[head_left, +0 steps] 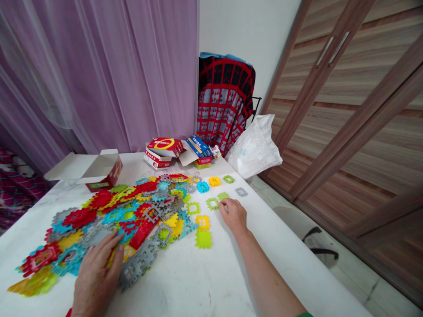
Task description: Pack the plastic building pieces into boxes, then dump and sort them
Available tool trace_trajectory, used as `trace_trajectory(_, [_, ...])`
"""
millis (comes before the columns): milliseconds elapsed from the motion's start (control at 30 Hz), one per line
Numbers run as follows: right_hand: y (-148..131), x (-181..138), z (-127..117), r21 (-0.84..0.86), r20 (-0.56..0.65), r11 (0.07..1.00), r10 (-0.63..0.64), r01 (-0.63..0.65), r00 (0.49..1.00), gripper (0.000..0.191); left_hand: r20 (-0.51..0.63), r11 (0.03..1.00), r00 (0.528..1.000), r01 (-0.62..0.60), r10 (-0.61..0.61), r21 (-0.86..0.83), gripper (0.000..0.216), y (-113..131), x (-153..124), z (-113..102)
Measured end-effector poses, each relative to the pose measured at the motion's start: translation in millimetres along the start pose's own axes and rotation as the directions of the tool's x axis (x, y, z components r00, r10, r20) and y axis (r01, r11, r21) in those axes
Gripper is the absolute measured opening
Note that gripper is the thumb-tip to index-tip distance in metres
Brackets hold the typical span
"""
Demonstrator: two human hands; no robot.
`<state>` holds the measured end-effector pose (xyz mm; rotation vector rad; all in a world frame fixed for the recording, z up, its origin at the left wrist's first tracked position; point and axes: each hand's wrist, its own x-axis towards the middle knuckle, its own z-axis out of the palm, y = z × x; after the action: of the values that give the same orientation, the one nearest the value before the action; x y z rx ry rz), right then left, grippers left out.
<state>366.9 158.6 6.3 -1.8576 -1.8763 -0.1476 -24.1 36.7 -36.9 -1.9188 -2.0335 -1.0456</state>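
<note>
A heap of plastic interlocking tiles (135,207) in red, yellow, green, blue and grey covers the left and middle of the table. My left hand (99,264) rests at the near side of the heap, fingers stretched over it and thumb apart. To the right of the heap, my right hand (234,214) is curled, its fingertips at the right edge of a hollow green tile (212,203). A second green tile (223,196) lies just beyond those fingers. Nearer me, a yellow tile (202,222) and a solid green tile (203,239) lie flat.
Along the far side are an open box (104,169), a red box (163,147) and a blue box (198,147). A blue tile (202,187) and a grey tile (241,192) lie apart. A white plastic bag (254,147) hangs by the right edge of the white table (185,281).
</note>
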Motion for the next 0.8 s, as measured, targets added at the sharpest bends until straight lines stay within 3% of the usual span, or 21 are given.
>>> trace_trajectory(133, [-4,-2,5,0.023,-0.020,0.997,-0.076,0.077,0.997,0.017,0.007,1.000,1.000,-0.009,0.009,0.011,0.039,0,1,-1])
trace_trajectory(367, [-18,-4,8,-0.079,0.050,0.994,-0.073,0.076,0.996,0.028,-0.012,1.000,1.000,-0.015,0.015,0.016,0.038,2,0,-2])
trace_trajectory(633, [-13,-5,17,0.087,0.061,0.996,-0.019,0.014,0.998,0.036,-0.012,1.000,1.000,-0.012,0.012,0.003,0.037,3,1,-4])
trace_trajectory(800, [-11,-6,18,0.102,0.046,0.995,-0.020,0.015,0.999,0.043,-0.024,1.000,1.000,-0.006,0.006,0.001,0.037,4,1,-3])
